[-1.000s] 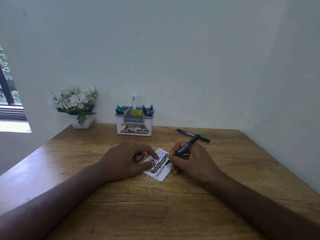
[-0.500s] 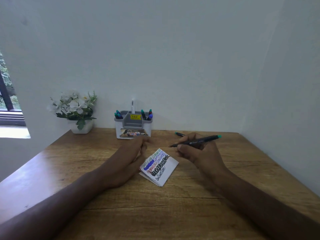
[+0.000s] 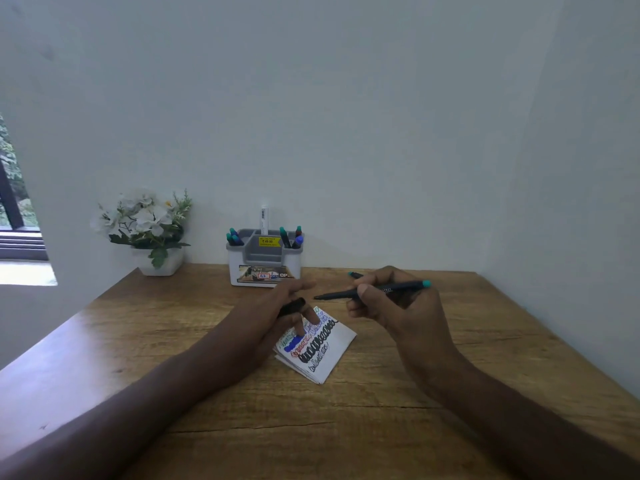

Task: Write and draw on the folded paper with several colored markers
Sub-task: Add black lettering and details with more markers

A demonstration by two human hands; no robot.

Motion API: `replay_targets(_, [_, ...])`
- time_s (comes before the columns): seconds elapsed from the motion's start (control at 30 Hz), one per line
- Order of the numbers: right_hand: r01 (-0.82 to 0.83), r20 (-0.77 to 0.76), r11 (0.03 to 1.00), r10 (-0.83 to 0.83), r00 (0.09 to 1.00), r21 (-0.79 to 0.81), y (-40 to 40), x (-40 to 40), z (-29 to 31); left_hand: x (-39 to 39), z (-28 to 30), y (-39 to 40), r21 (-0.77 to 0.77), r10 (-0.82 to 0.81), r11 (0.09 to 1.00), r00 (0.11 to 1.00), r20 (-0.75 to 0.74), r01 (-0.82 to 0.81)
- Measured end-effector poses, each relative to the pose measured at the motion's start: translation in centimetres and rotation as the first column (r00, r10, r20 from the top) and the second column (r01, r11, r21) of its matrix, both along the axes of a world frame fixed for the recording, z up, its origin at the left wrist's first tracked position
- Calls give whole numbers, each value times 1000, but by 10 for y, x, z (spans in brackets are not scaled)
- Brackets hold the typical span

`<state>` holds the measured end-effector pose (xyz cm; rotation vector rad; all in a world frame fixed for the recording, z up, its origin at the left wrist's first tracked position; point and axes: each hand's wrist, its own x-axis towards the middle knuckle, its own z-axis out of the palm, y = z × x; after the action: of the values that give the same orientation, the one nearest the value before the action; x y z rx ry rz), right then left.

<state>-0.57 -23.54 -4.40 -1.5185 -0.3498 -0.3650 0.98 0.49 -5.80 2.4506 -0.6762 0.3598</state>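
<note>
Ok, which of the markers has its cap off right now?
The black marker in the right hand, its bare tip pointing left; those in the organizer stand capped.

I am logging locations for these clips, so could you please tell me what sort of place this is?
Probably a small desk in a home or office corner: a wooden table against plain white walls, a marker organizer, and a pot of white flowers beside a window.
</note>
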Motion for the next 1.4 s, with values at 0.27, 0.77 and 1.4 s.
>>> replay_targets(0.27, [-21, -15, 1000, 20, 1000, -11, 3, 3, -5, 5, -1, -2, 64, 38, 997, 999, 24, -40])
replay_targets(0.77, [5, 186, 963, 48, 981, -270, 7, -4, -8, 0, 0, 7, 73, -175, 984, 934, 312, 160])
replay_targets(1.4, [166, 425, 899, 25, 905, -405, 16, -1, -7, -4, -1, -16, 136, -102, 990, 857, 505, 38])
